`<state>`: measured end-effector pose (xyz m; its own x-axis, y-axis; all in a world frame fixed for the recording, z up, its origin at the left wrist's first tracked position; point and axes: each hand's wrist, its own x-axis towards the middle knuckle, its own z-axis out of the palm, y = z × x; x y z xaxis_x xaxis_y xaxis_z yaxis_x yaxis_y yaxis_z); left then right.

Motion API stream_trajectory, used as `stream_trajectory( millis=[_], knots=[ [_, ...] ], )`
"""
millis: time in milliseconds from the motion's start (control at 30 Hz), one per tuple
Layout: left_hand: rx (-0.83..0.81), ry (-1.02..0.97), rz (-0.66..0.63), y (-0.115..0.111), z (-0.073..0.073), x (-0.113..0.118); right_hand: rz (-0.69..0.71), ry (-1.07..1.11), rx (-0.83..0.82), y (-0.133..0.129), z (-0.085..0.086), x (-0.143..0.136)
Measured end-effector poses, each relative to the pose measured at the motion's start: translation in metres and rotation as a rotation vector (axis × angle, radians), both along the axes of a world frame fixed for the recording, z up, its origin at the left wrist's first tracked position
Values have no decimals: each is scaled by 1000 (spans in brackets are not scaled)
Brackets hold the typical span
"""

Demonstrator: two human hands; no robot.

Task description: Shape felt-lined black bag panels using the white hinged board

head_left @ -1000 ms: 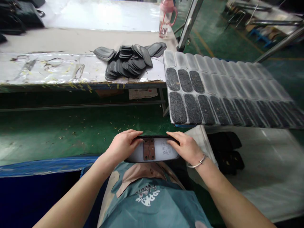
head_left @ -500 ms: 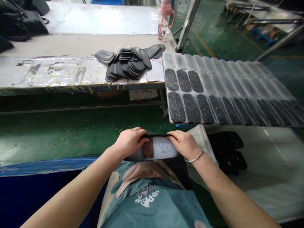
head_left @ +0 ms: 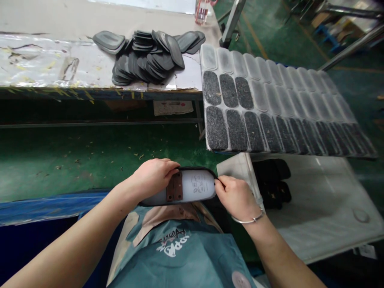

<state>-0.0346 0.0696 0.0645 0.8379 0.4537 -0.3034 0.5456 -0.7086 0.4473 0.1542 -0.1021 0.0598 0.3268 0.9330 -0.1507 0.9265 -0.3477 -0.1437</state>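
In front of my apron is a long oval panel (head_left: 195, 187) with a black rim, a pale whitish face and handwriting on it. A brown plate with small holes (head_left: 174, 187) sits across the panel near my left hand (head_left: 156, 176). The fingers of that hand are closed over the panel's upper edge; the panel's left end is partly hidden behind the hand. My right hand (head_left: 237, 195), with a bracelet at the wrist, pinches the black rim at the right end.
Grey oval pads (head_left: 147, 58) lie heaped on the worktable (head_left: 87, 72). To the right, a board (head_left: 222, 112) carries rows of dark and whitish oval pieces. Below it, black items (head_left: 271, 180) rest in a white bin (head_left: 318, 216). A blue-edged container (head_left: 54, 206) stands at left.
My right hand has slid from the panel's upper edge down to the rim at its right end. My left hand keeps its hold; the view has tilted downward.
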Motion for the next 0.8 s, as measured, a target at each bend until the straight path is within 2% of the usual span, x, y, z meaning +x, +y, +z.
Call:
stream_trajectory(
  millis=[100, 200, 300, 400, 500, 600, 800],
  knots=[
    [7, -25, 100, -1, 3, -14, 5, -50, -18, 2, -3, -1],
    [14, -69, 291, -6, 2, -38, 25, -70, -20, 1, -4, -1],
    [-12, -41, 511, -17, 1, -66, 45, -98, -7, -1, -5, 0],
    [-87, 24, 642, -33, 4, -86, 60, -98, 14, -5, -6, 2],
    [-139, 42, 688, -48, 7, -92, 70, -24, 3, -9, -9, 5],
    [-116, 42, 730, -57, 8, -89, 76, 20, -34, -11, -13, 9],
    [132, 32, 685, -62, 0, -86, 122, 2, -26, -10, -16, 12]
  ],
)
